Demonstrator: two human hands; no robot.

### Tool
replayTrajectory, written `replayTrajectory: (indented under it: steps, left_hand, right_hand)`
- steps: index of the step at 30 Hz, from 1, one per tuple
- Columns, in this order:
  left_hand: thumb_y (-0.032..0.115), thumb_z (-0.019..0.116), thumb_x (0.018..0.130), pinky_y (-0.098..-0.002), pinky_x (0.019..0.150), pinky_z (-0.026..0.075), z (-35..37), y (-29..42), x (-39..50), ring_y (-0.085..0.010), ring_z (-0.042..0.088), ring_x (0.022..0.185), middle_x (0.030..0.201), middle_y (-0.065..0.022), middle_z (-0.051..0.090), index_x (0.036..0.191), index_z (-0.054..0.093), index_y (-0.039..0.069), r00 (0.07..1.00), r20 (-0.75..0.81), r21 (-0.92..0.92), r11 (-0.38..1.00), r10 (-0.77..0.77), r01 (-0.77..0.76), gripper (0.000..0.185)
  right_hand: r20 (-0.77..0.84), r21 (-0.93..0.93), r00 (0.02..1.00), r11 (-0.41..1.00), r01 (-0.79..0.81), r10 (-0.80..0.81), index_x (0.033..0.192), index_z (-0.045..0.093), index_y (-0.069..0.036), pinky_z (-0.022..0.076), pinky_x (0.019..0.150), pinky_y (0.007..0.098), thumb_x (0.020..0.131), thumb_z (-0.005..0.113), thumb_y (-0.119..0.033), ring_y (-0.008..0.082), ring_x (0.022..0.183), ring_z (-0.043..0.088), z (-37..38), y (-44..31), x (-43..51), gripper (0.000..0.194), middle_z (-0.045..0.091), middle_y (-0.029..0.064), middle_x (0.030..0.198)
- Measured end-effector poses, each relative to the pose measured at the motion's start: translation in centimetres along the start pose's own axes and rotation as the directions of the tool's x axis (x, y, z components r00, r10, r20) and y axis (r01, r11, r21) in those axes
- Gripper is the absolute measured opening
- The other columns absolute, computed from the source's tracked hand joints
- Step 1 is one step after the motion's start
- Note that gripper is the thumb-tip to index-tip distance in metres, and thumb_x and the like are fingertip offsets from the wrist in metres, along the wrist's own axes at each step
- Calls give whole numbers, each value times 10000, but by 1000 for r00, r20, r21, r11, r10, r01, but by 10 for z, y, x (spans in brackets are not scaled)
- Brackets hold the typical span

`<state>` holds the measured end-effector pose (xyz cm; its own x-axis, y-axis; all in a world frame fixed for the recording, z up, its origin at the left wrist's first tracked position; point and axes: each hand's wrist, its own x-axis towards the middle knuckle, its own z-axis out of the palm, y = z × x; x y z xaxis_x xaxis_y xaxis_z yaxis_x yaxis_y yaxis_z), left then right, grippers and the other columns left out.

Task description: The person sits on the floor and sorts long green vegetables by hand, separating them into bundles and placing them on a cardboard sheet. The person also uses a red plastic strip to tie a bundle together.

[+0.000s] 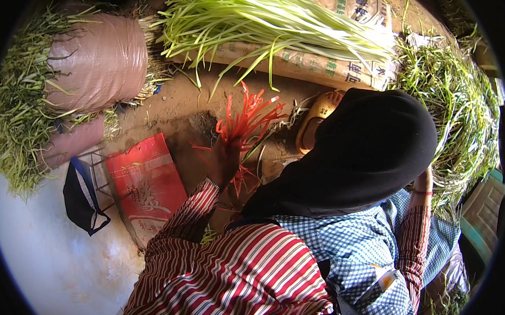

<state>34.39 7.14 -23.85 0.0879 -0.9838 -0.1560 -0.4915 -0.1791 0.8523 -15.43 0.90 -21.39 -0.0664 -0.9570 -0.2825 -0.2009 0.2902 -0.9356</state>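
Note:
My left hand, dark in shadow, is closed around a bunch of red plastic strips that fan out above the fingers. More red strips lie beneath it. At the right, my right hand is mostly hidden behind my bent knee in black cloth; a thin red band circles the wrist and its fingers do not show. A blue-and-white checked apron covers my lap. Pale green leafy stalks, apparently garlic chives, lie across a printed sack beyond the hands.
Bundles of green stalks in pinkish wrapping stand at the upper left. A red printed sack lies by a black face mask. My sandalled foot is beside the knee. Loose greens are heaped at right, near a green-edged stool.

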Motion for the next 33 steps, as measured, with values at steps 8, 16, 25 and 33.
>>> replayTrajectory:
  steps: [8, 16, 25, 33]
  left_hand:
    - [147, 552, 962, -324, 737, 499, 1, 54, 3, -181, 623, 837, 922, -101, 653, 1079, 601, -6, 1000, 3, -45, 999, 23, -23, 199]
    - [97, 581, 943, -316, 728, 506, -4, 89, -1, -166, 631, 834, 914, -92, 663, 1070, 614, -2, 990, 72, 4, 992, 123, -124, 165]
    - [96, 600, 929, -303, 673, 491, 1, 84, -9, -142, 605, 787, 891, -56, 648, 1091, 615, 23, 974, 29, -58, 973, 224, -222, 178]
    - [172, 592, 935, -313, 626, 485, 4, 103, -5, -162, 621, 717, 785, -81, 652, 1004, 641, 13, 976, 51, -34, 977, 212, -210, 180]
  right_hand:
    - [-96, -255, 935, 916, 309, -342, 1161, 644, -46, 504, 866, 303, 954, 562, -29, 153, 978, 635, 48, -167, -1, 224, 676, 68, 1114]
    - [428, -643, 782, 455, 616, -454, 1065, 651, -12, 500, 891, 405, 781, 695, -88, 343, 1008, 621, 128, -228, -23, 297, 632, 154, 1128]
    - [436, -552, 805, 587, 593, -402, 1054, 629, -4, 516, 785, 405, 801, 664, -100, 355, 910, 627, 146, -215, -23, 273, 618, 156, 1030]
    - [406, -271, 790, 765, 584, -459, 1028, 618, -33, 529, 697, 405, 794, 702, -132, 348, 853, 637, 165, -209, -25, 268, 610, 138, 961]
